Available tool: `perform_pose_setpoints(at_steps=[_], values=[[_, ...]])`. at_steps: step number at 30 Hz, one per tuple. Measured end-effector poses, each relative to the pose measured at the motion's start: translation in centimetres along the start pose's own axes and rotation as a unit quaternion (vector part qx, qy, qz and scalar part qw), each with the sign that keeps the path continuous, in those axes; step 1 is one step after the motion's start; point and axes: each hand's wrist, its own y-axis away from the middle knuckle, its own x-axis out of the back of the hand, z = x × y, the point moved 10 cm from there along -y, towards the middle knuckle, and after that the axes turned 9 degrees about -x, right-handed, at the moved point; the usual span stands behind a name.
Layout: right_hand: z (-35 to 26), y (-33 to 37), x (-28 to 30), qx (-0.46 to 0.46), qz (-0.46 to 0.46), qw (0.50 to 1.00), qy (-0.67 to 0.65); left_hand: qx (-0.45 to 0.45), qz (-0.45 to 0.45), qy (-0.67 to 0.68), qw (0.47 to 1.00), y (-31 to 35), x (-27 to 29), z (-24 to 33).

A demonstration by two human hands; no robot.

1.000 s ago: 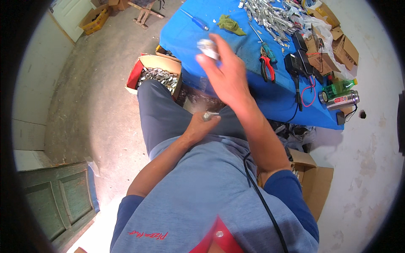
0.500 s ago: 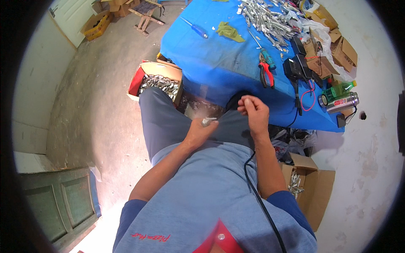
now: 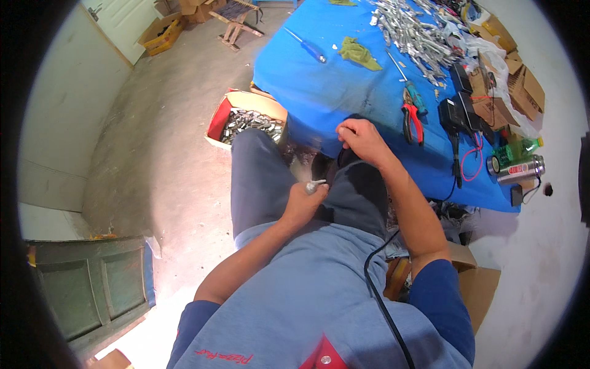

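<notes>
Above my lap, my left hand (image 3: 301,206) is closed around a small silvery metal part (image 3: 314,186), whose thin end sticks out past the thumb. Forward and to the right of it, my right hand (image 3: 364,140) is over my right thigh by the table's front edge. Its fingers are curled together, and anything between them is too small or hidden to make out. An open carton (image 3: 215,128) full of short metal pieces (image 3: 252,123) stands on the floor beyond my left knee.
The blue-covered table (image 3: 332,92) bears a heap of metal parts (image 3: 418,40), red-handled pliers (image 3: 413,120), screwdrivers, including a blue one (image 3: 313,50), a green cloth (image 3: 359,54), black adapters (image 3: 453,114), a green bottle (image 3: 516,149) and a steel flask (image 3: 522,169). A black cable (image 3: 378,289) crosses my shirt.
My right hand has moved left and forward, its arm reaching farther across. The left hand still holds the metal part near my lap. The whole view has shifted slightly.
</notes>
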Motion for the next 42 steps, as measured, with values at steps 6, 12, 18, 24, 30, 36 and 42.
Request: perform_pose_setpoints(at_steps=[6,12,18,24,30,36,42], values=[[-0.1,-4.0,-6.4,0.061,-0.087,0.989,0.098,0.033,0.122,0.019,0.992,-0.4,4.2,0.0],[0.0,-4.4,-13.8,0.071,-0.212,0.960,0.167,0.017,0.188,0.033,0.982,-1.6,6.5,0.3],[-0.5,-7.1,-17.2,0.049,-0.268,0.945,0.180,0.010,0.228,0.004,0.974,-3.8,10.0,0.5],[5.1,-13.0,-24.4,0.033,-0.260,0.946,0.189,-0.001,0.239,-0.082,0.968,-5.9,14.4,-0.8],[3.1,-20.0,-28.1,0.087,-0.166,0.977,0.101,0.075,0.284,-0.068,0.953,-8.8,21.2,-5.8],[8.8,-30.7,-34.5,-0.086,-0.147,0.971,0.168,0.076,0.306,-0.057,0.947,-13.5,25.0,-7.4],[10.9,-38.2,-41.7,-0.130,-0.123,0.968,0.178,0.231,0.280,0.126,0.923,-12.3,27.2,-8.4]])
